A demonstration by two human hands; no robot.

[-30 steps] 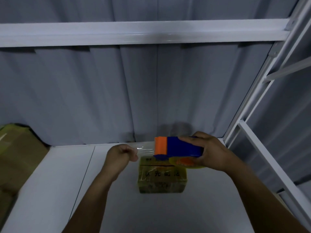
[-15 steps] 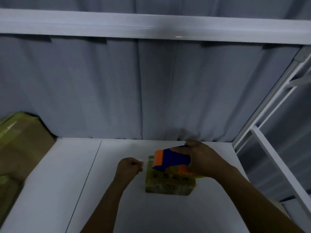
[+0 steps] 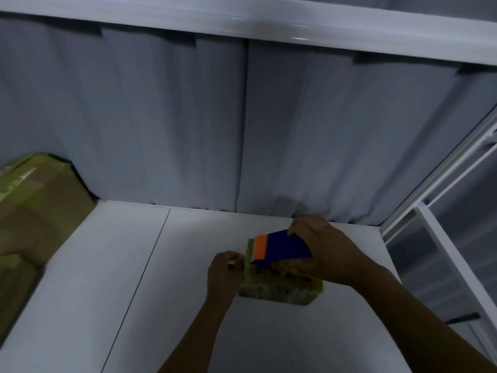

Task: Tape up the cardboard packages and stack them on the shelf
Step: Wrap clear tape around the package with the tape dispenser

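A small cardboard package (image 3: pixel 279 290) wrapped in yellowish tape lies on the white shelf board (image 3: pixel 113 278). My right hand (image 3: pixel 328 251) grips a blue and orange tape dispenser (image 3: pixel 279 247) tilted down onto the package's top left. My left hand (image 3: pixel 224 270) is curled at the package's left edge and pinches the clear tape end against it. The dispenser and my right hand hide the back of the package.
Larger taped cardboard boxes (image 3: pixel 35 211) sit at the left end of the shelf. A grey curtain (image 3: pixel 242 130) hangs behind. The upper shelf beam (image 3: pixel 269 20) runs overhead, and the white rack upright (image 3: pixel 441 189) stands at the right.
Both hands have come down from above the package onto it. The dispenser has tilted nose-down onto the top, and the tape end is now at the left edge.
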